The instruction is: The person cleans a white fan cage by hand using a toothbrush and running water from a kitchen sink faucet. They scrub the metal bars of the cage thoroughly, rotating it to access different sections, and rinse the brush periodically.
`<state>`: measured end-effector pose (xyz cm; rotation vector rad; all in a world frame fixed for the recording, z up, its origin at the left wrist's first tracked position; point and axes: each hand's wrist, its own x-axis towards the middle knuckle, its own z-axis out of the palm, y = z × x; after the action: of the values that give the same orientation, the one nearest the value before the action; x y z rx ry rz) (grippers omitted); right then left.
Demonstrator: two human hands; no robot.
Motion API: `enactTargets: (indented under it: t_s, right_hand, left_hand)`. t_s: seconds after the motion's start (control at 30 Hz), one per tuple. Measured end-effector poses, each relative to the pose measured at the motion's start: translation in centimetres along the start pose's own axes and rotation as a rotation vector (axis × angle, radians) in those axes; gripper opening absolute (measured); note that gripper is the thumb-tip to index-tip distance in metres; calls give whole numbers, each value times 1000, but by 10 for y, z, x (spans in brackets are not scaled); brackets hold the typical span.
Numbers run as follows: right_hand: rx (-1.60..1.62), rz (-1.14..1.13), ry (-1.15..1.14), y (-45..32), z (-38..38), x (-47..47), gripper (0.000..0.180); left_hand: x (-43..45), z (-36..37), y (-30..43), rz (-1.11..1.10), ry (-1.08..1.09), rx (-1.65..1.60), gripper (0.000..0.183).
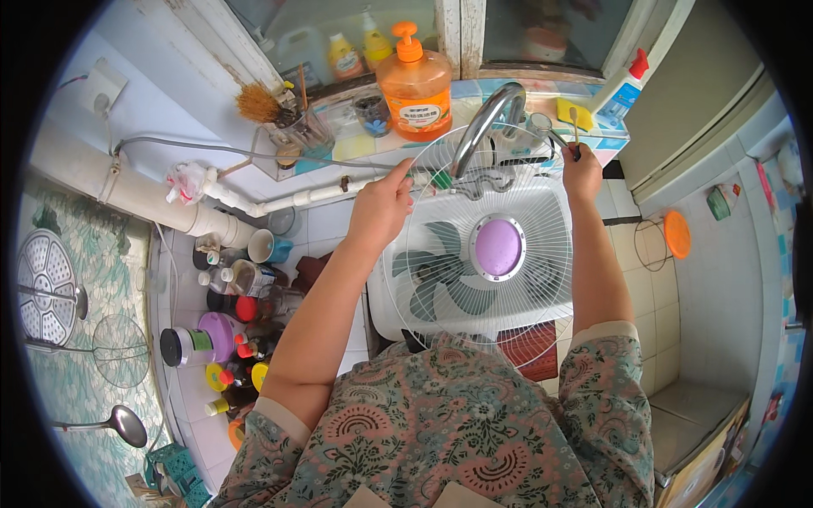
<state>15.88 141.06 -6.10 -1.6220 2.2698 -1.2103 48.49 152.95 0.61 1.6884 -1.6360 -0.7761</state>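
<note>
A round wire fan grille [444,267] with a purple centre disc [498,247] is held over the white sink [387,305]. My left hand [383,206] grips the grille's upper left rim. My right hand [581,174] is at its upper right rim, its fingers closed around a thin dark-ended handle; whether it also grips the rim is hard to tell. Green fan blades [438,273] lie in the sink, seen through the wires. The chrome faucet [476,127] arches over the grille's upper edge.
On the tiled ledge stand an orange pump bottle [416,89], a glass with brushes [311,130], a yellow sponge [573,114] and a white spray bottle [617,95]. Several jars and bottles [248,279] crowd the left counter. A white pipe [305,197] runs behind my left hand.
</note>
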Motion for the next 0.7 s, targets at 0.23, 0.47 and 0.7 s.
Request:
enactTargets:
  t_s: [0.23,0.47,0.7]
  right_hand:
    - [-49,3,-23,3,2,11,18]
    - [41,-64,-12,13,2,4,28]
    - [229,-21,-67,21,-7,-7,39]
  left_hand:
    - [5,7,-8,13,0,9,35]
    - [8,7,-2,57,1,46,34]
    - [13,0,3,59,-20,51,37]
